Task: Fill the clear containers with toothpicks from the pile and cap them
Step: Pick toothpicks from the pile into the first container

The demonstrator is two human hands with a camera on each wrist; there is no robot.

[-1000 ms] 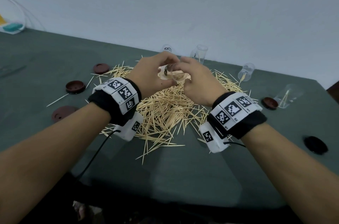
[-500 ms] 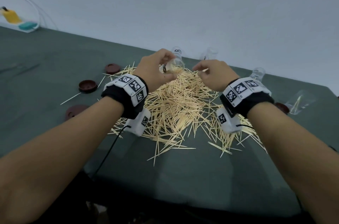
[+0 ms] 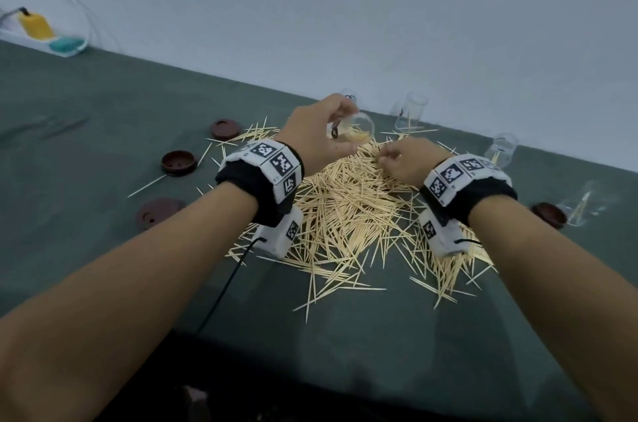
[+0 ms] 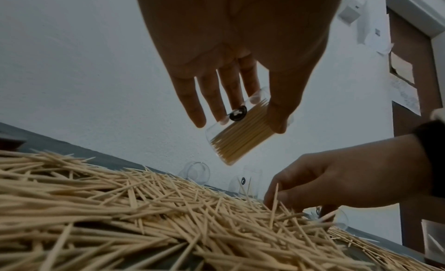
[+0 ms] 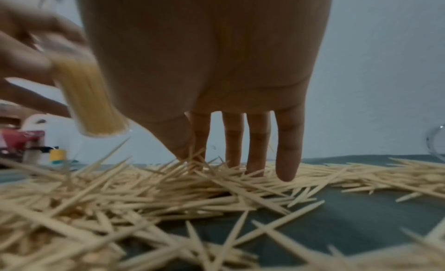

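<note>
Right hand [image 3: 404, 162] dipped fingertips into pile [image 3: 348, 211] of thin pointed wooden toothpicks on green table [image 3: 103, 131], pinching some. Left hand [image 3: 317, 138] gripped clear round container [image 4: 240, 136], tilted above pile, packed with toothpicks; small black sticker, unreadable. Farther: empty clear containers [image 3: 411, 111], round brown caps [image 3: 179, 162].

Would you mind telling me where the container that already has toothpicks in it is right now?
In the head view, the partly filled container is held in the left hand, raised above the far side of the toothpick pile, just left of the right hand.
</note>
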